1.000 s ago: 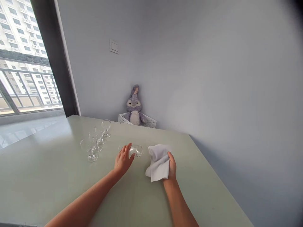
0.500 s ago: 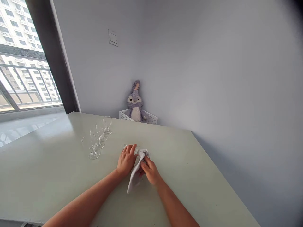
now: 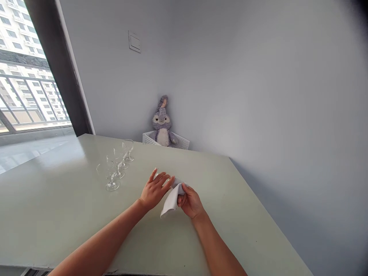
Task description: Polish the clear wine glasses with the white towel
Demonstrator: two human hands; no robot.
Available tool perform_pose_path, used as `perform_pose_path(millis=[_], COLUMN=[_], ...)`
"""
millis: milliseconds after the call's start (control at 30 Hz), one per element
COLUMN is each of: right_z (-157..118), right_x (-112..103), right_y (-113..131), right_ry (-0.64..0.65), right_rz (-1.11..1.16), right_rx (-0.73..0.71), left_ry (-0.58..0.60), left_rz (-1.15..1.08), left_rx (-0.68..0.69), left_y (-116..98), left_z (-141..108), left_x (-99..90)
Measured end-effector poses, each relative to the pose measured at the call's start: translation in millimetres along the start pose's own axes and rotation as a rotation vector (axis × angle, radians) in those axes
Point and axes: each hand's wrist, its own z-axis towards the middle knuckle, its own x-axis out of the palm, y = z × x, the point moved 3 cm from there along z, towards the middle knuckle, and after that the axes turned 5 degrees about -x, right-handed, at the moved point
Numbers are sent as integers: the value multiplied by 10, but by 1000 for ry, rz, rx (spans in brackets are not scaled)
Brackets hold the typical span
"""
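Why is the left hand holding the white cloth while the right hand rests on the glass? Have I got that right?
Not quite, the hands are swapped: the head view shows the white cloth held in the right hand, while the left hand rests on the glass.

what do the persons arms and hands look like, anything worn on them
The left forearm and right forearm are bare, with no sleeves in view. The left hand and right hand wear no gloves, and no watch or bracelet shows; no rings show on the fingers.

glass (image 3: pixel 177 181) mostly hidden behind left hand (image 3: pixel 156 189), cloth (image 3: pixel 172 200)
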Motion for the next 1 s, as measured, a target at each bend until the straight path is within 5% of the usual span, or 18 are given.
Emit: perform_pose_path(millis=[200, 333, 533, 633, 700, 867, 933, 1000], right_z=[-120, -137, -21, -48, -105, -182, -136, -62], right_x=[48, 64, -111, -92, -30, 87, 39, -60], right_y=[205, 241, 213, 193, 200, 209, 203, 191], right_ry=[178, 266, 57, 143, 231, 362, 306, 177], right_rz=[-501, -607, -311, -388, -510, -519, -493, -418], right_rx=[-54, -28, -78, -38, -18, 35, 15, -22], left_ry=[181, 370, 197, 258, 364, 937, 823, 502], left_rz=[-131, -247, -7, -79, -233, -667, -568, -335], left_rx=[-15, -19, -14, -56, -160, -322, -305, -238], left_y=[84, 92, -3, 40, 127, 192, 151, 81], left_z=[5, -9, 90, 101, 91, -9, 10, 58], left_x=[41, 75, -120, -146, -145, -94, -103, -132])
